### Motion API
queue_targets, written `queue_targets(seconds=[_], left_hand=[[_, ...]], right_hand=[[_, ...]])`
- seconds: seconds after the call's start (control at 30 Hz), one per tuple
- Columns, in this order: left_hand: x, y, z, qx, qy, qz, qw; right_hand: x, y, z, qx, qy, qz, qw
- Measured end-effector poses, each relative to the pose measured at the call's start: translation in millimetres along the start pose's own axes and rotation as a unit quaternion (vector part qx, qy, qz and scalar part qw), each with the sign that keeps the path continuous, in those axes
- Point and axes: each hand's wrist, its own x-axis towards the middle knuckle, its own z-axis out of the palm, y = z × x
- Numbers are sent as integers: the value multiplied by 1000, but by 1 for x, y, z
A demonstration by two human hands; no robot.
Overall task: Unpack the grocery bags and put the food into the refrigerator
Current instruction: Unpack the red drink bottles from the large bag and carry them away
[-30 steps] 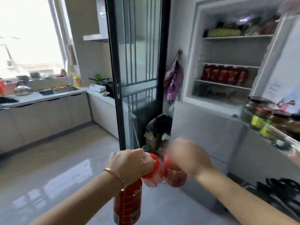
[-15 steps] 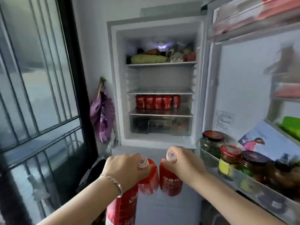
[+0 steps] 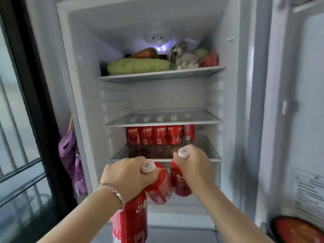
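The refrigerator [image 3: 82, 95] stands open in front of me. My left hand [image 3: 125, 176] grips two red juice bottles by their necks: one [image 3: 158, 186] tilts forward with its pale cap showing, the other [image 3: 130, 223] hangs below my wrist. My right hand [image 3: 193, 165] grips a third red bottle [image 3: 179, 183] at the neck, pale cap up. Both hands are just in front of the lower glass shelf [image 3: 208, 153], where a row of several like red bottles [image 3: 160, 135] stands at the back.
The middle glass shelf [image 3: 164, 120] is bare. Vegetables, among them a long green one [image 3: 138, 66], fill the top shelf. The open fridge door [image 3: 296, 120] is on the right, a red-lidded jar [image 3: 298, 230] in its lower rack. A purple bag [image 3: 70, 155] hangs left.
I have turned from the kitchen toward the open refrigerator and come closer. Both hands, still holding the bottles, have risen to the front of the lower shelf.
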Motion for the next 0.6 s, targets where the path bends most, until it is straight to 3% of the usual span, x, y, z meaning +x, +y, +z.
queue_targets(seconds=[0.23,0.47,0.6], left_hand=[[95,-34,20,-8,48,5,999],[164,-56,46,38,42,56,997],[185,-65,64,8,5,77,997]], right_hand=[[77,8,36,25,120,-2,992],[107,24,48,-76,137,60,986],[126,25,52,-177,113,86,974]])
